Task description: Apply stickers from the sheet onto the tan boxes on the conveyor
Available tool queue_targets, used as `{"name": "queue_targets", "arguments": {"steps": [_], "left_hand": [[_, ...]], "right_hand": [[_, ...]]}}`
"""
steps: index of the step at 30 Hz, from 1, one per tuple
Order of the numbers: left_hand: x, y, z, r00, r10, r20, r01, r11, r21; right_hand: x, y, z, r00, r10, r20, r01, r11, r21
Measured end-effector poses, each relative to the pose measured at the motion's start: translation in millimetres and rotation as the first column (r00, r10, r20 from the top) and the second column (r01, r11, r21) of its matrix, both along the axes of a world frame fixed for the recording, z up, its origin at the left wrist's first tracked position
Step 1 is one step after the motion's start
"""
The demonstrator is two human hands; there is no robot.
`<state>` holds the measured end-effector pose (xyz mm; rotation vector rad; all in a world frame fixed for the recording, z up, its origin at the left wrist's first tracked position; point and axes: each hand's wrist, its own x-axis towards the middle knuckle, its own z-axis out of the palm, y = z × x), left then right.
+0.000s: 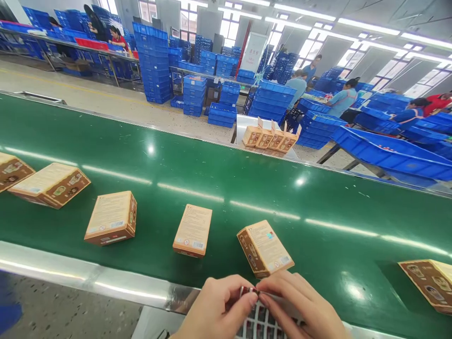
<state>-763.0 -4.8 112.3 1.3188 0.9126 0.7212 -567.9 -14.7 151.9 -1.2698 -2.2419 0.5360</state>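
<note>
At the near edge of the conveyor, my left hand [221, 308] grips a sheet of small dark-red and silver stickers [261, 320] between thumb and forefinger. The sheet's top edge is curled. My right hand [300, 303] closes its fingertips on that same edge, against my left thumb; whether a single sticker is loose there is hidden. Just beyond my fingers lies a brown and cream carton [266, 247] with a small shiny sticker on its upper face. To its left rests another carton [193, 230], with no shiny sticker visible on its top.
More cartons lie on the green conveyor belt [148, 155]: one carton [111, 216] at left, others farther left, one carton [427, 282] at right. Across the belt, several open-flapped boxes [270, 139] stand on a side table. Blue crates [151, 61] and people working fill the background.
</note>
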Motion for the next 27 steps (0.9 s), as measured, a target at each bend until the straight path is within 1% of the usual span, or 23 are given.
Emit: {"name": "queue_targets", "arguments": {"steps": [2,4,6,7,9,12,14,15,16,17,18,19,20,21,22,23,24,25,27], "left_hand": [[-1,0,2.4,1.0,-0.004,-0.003,0.004,0.999,-0.048],[-2,0,3.7,0.999,0.004,-0.038,-0.006,0.998,-0.058],[-3,-1,4.8,0.998,0.023,-0.063,-0.026,0.999,-0.047],[-3,-1,5.4,0.997,0.036,-0.068,-0.039,0.998,-0.04],[-3,-2,6.3,0.995,0.066,-0.075,-0.068,0.997,-0.029],[-2,-2,6.2,0.989,0.109,-0.105,-0.109,0.994,0.003],[-2,-3,4.8,0.983,0.138,-0.121,-0.135,0.99,0.03],[-2,-4,3.8,0.981,0.151,-0.125,-0.147,0.988,0.037],[-3,-4,2.8,0.979,0.162,-0.126,-0.158,0.987,0.042],[-4,-5,1.9,0.976,0.175,-0.132,-0.168,0.984,0.062],[-7,-5,1.2,0.97,0.194,-0.144,-0.179,0.978,0.107],[-10,-6,0.7,0.964,0.215,-0.158,-0.186,0.966,0.181],[-14,-6,0.3,0.956,0.237,-0.17,-0.185,0.943,0.276],[-19,-5,-0.2,0.951,0.253,-0.177,-0.172,0.91,0.377],[-24,-5,-1.1,0.949,0.258,-0.179,-0.148,0.87,0.469],[-29,-4,-2.6,0.952,0.251,-0.178,-0.118,0.832,0.542],[-34,-3,-5.0,0.955,0.236,-0.177,-0.087,0.798,0.597],[-39,-2,-8.4,0.958,0.226,-0.177,-0.06,0.762,0.645],[-45,0,-17.6,0.957,0.225,-0.184,-0.018,0.679,0.734]], "right_hand": [[3,5,-0.2,0.999,0.004,0.039,-0.004,1.0,0.006],[6,9,0.6,0.997,0.026,0.078,-0.029,0.999,0.028],[6,12,1.0,0.99,0.053,0.129,-0.065,0.994,0.092],[6,13,0.7,0.986,0.058,0.153,-0.081,0.986,0.145],[2,15,-0.2,0.981,0.039,0.192,-0.093,0.956,0.279],[-5,15,-1.1,0.975,-0.033,0.221,-0.079,0.873,0.481],[-9,12,-0.6,0.976,-0.057,0.212,-0.073,0.827,0.558],[-10,10,-0.2,0.981,-0.05,0.185,-0.065,0.823,0.564],[-11,7,0.2,0.989,-0.036,0.141,-0.045,0.845,0.532],[-10,4,0.3,0.997,-0.033,0.076,-0.005,0.888,0.459],[-10,2,0.0,0.998,-0.065,-0.014,0.066,0.937,0.343],[-9,1,-0.9,0.983,-0.146,-0.116,0.166,0.968,0.19],[-9,1,-2.4,0.942,-0.264,-0.207,0.272,0.962,0.012],[-10,4,-4.4,0.88,-0.387,-0.277,0.354,0.921,-0.161],[-12,9,-7.0,0.809,-0.487,-0.329,0.397,0.866,-0.304],[-15,16,-9.8,0.754,-0.546,-0.366,0.394,0.821,-0.413],[-19,25,-12.6,0.722,-0.566,-0.398,0.355,0.797,-0.49],[-23,35,-15.1,0.713,-0.555,-0.427,0.292,0.79,-0.539],[-31,55,-18.4,0.713,-0.514,-0.477,0.172,0.788,-0.592]]}}
